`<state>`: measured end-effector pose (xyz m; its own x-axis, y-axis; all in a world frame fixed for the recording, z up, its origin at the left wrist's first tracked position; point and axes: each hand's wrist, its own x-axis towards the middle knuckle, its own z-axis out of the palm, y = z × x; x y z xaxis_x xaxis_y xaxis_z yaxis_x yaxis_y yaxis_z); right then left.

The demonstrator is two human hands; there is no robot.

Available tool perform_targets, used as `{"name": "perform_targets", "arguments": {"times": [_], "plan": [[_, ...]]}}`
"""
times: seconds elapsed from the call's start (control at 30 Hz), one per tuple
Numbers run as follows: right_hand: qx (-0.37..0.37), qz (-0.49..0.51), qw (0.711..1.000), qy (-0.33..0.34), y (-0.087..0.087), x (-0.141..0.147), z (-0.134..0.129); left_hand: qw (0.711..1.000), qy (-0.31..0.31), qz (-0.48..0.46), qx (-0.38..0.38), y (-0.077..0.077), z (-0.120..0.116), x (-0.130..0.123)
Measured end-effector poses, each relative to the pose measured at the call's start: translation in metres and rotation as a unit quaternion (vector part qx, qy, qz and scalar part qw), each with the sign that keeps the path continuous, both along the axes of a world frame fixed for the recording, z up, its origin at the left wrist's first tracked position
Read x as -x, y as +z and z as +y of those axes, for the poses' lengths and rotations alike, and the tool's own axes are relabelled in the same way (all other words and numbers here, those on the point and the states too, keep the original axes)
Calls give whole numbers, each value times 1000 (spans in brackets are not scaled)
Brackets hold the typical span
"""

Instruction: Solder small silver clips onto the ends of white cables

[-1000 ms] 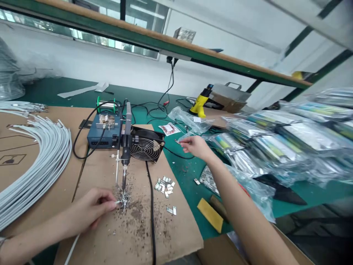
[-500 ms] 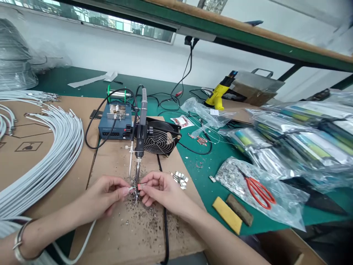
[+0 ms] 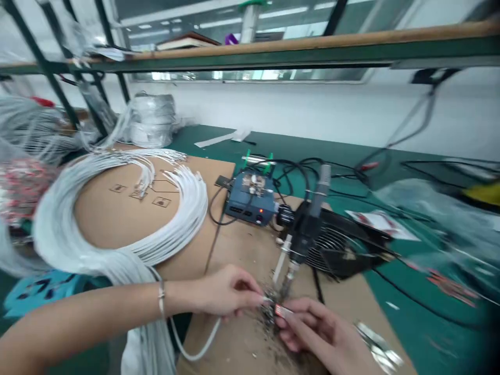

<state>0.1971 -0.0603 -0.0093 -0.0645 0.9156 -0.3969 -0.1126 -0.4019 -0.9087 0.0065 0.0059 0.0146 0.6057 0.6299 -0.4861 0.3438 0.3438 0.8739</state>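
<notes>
My left hand (image 3: 230,294) pinches the end of a white cable (image 3: 207,344) that loops down below the wrist. Between the thumb and fingers of my right hand (image 3: 320,330) is a small red and silver part (image 3: 282,311). Both sets of fingertips are close together under the tip of a soldering iron (image 3: 308,229) fixed in a stand. Dark and silvery debris lies around the tip. Whether the cable end touches the red part is too small to tell.
A blue soldering station (image 3: 252,200) and a black fan (image 3: 336,245) stand behind my hands. A large coil of white cables (image 3: 97,255) lies at the left. Small metal pieces (image 3: 378,346) are right of my right hand. A shelf (image 3: 273,57) crosses above.
The view has turned left, so the hands and soldering iron appear further right and more of the cable coil shows. Both hands keep their pinches near the iron tip.
</notes>
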Motion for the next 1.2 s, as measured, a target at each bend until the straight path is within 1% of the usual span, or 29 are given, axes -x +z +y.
{"name": "perform_targets", "arguments": {"times": [0.07,0.17,0.27,0.33,0.43,0.5,0.63,0.83,1.2], "plan": [[-25,1,999,-24,3,4,-2,1000,-1,-11,-19,1,-3,2],[-19,20,999,-25,4,7,0,999,-23,-25,-25,-2,-1,4],[-16,42,998,-35,1,8,2,999,-42,-31,-12,-4,1,3],[-15,55,998,-35,1,8,1,999,-39,-23,-2,-5,1,1],[-16,70,997,-27,0,7,1,1000,-18,-5,6,-4,-1,-1],[-17,75,997,-26,1,6,2,1000,-19,0,6,-3,-1,-2],[-17,81,996,-28,2,6,3,999,-53,-5,0,-2,0,-2],[-14,84,996,-31,6,5,2,997,-77,4,-7,2,2,-3],[-9,87,996,-37,7,4,2,998,-54,15,4,5,1,-3]]}}
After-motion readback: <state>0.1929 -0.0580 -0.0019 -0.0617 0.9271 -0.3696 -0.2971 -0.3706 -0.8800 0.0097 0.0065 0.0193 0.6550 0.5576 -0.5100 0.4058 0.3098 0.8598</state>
